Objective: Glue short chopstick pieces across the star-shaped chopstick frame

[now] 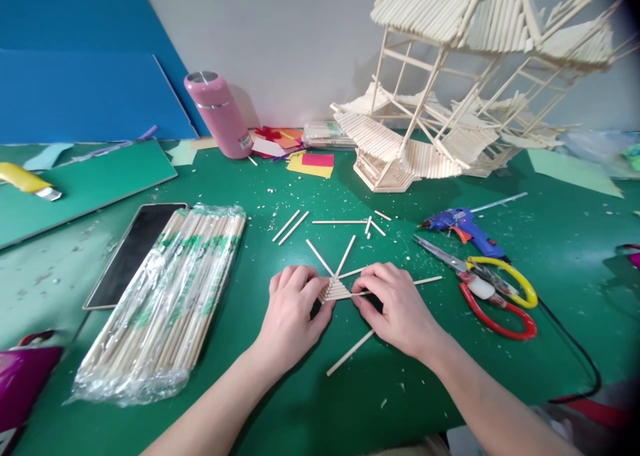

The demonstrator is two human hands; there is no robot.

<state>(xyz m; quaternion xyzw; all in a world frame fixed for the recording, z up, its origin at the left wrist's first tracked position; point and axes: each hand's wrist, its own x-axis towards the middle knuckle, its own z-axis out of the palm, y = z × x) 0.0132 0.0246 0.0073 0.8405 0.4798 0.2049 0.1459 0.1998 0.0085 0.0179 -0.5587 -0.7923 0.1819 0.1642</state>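
Observation:
A small fan-shaped piece of glued wooden sticks [336,291] lies on the green table, with bare sticks [346,255] spreading from its tip. My left hand [296,304] is closed on its left edge, thumb and forefinger pinching it. At the piece's right corner, my right hand [400,309] is closed in a pinch on a thin wooden stick [428,281], which runs out past the hand to the right. Another loose stick [350,354] lies slantwise, its upper end near my right hand's thumb. My fingers partly hide the piece's edges.
Cut sticks [294,228] lie beyond my hands. On the right are scissors [483,286] and a blue glue gun [463,226] with a cable. To the left, bagged sticks [170,303] overlap a phone [133,256]. A pink flask [220,116] and a stick pagoda model [425,109] stand behind.

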